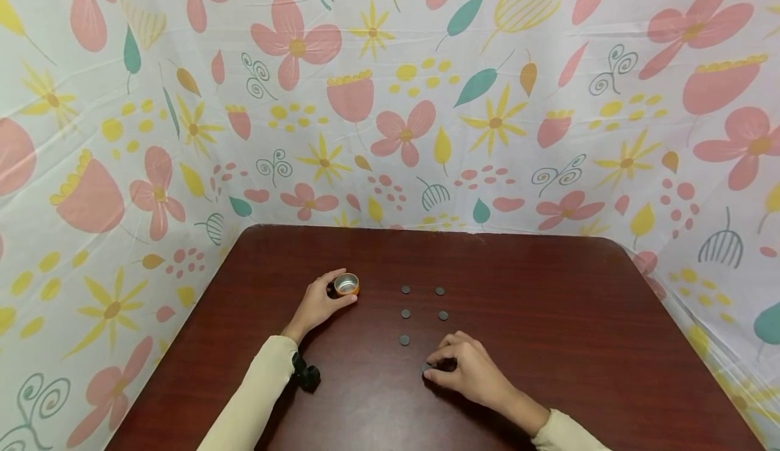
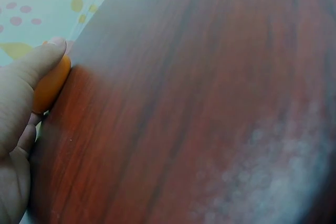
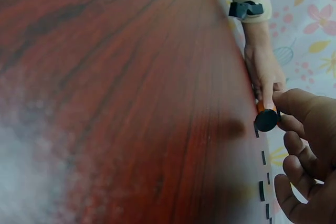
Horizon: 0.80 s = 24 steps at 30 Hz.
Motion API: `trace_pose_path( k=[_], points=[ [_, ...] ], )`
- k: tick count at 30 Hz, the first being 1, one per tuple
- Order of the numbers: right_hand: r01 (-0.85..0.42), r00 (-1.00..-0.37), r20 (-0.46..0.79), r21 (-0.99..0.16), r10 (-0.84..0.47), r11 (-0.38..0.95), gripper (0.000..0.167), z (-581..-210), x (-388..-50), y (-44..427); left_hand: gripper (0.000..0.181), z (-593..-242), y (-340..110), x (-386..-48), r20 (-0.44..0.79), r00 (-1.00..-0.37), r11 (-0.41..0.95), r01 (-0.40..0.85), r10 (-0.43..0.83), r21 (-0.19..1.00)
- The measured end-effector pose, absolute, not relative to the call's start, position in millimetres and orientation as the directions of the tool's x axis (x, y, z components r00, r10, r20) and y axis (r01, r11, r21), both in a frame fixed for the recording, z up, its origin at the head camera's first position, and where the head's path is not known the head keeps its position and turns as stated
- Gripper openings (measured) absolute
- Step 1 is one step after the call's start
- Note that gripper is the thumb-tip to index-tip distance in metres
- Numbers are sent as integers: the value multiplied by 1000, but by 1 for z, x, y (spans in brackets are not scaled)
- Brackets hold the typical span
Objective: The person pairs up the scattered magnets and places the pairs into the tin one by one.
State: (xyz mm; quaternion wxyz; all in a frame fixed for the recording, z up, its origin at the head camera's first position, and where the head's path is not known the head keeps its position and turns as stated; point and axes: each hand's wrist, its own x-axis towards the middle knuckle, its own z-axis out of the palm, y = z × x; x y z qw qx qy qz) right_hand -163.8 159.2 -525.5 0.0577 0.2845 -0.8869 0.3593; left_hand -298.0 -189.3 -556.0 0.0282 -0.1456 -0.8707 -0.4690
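Floral-print cloth [image 1: 405, 200] wraps the back and both sides, pink, yellow and teal motifs on white; inside it, dark red-brown wood-grain counter [image 1: 548, 288], rounded far corners, glossy with glare near the wearer; cream left sleeve [image 1: 256, 390] reaches in over the near-left part, cream right sleeve [image 1: 567, 432] only just in at the lower right; left hand [image 1: 319, 305] grips a small container, thumb on the near side, fingers round the far side; right hand [image 1: 472, 370] pinches a disc between thumb and index finger, in front of the other discs, remaining fingers loosely bent; small black device [image 1: 306, 373] sits on the left wrist; container [image 1: 347, 283] is round, orange outside, silvery inside, open top facing up, on the left half of the counter, left of the discs; its base contact is hidden; five loose dark grey discs [image 1: 405, 313] lie flat, mid-counter, in two columns, three left, two right, all apart; held disc [image 3: 266, 120] shows round and dark in the right wrist view, overlapping the container behind it.
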Motion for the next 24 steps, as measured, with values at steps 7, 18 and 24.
trace_pose_path(
  k=[7, 18, 24],
  points=[
    [-538, -833, 311, -649, -457, 539, 11, -528, -168, 158, 73, -556, -190, -297, 186, -956, 511, 280, 228, 812],
    [-631, -766, 409, -627, -496, 457, 15, -521, -186, 149, 72, -557, -191, -298, 197, -955, 512, 287, 224, 810],
    [-619, -753, 368, -677, -545, 399, 14, -508, -203, 143, 72, -557, -189, -297, 191, -955, 513, 285, 229, 810]
  ],
)
